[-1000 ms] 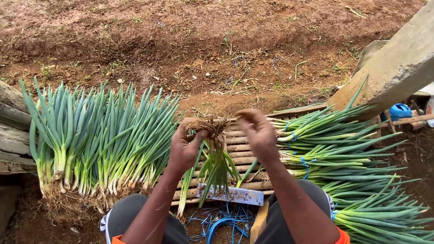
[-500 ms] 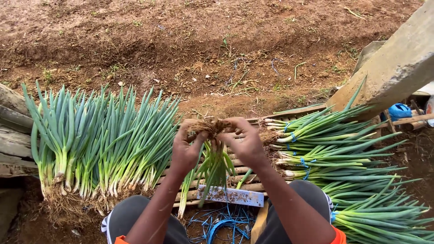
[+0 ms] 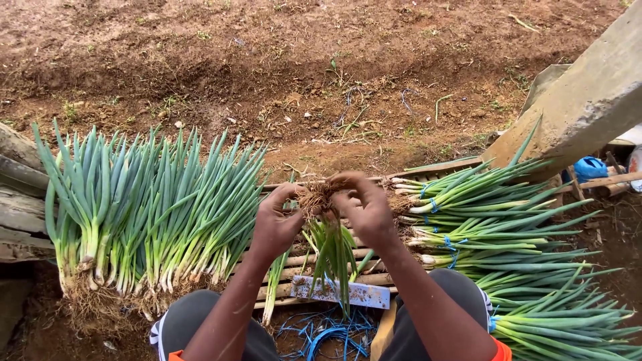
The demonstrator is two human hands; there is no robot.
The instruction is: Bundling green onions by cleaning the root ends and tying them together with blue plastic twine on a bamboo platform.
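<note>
holding a small bunch of green onions [image 3: 332, 251] at its root end, roots up and leaves hanging down toward the lap. left hand [image 3: 275, 224] closed around the left side of the tangled brown roots [image 3: 313, 196], fingers curled in. right hand [image 3: 364, 210] closed on the right side of the same roots, fingertips pinching into the tangle. both hands touching the roots and nearly touching each other, raised above a slatted wooden rack [image 3: 314, 274].

lying to the left, a wide row of loose green onions [image 3: 147, 207], roots toward the body, leaves fanning up and away, roots resting on the soil beside old grey wooden planks [image 3: 20, 200]. stacked to the right, bundles of green onions tied with blue bands [image 3: 495, 227], roots pointing toward the hands, leaves running off to the right. resting across the rack just below the held bunch, a flat dirty knife blade [image 3: 341, 292]. tangled beneath it between the knees, blue string [image 3: 328, 331]. leaning at upper right, a grey concrete post [image 3: 588, 93], with a blue container [image 3: 590, 167] just below it. stretching beyond, bare brown soil [image 3: 267, 60].
</note>
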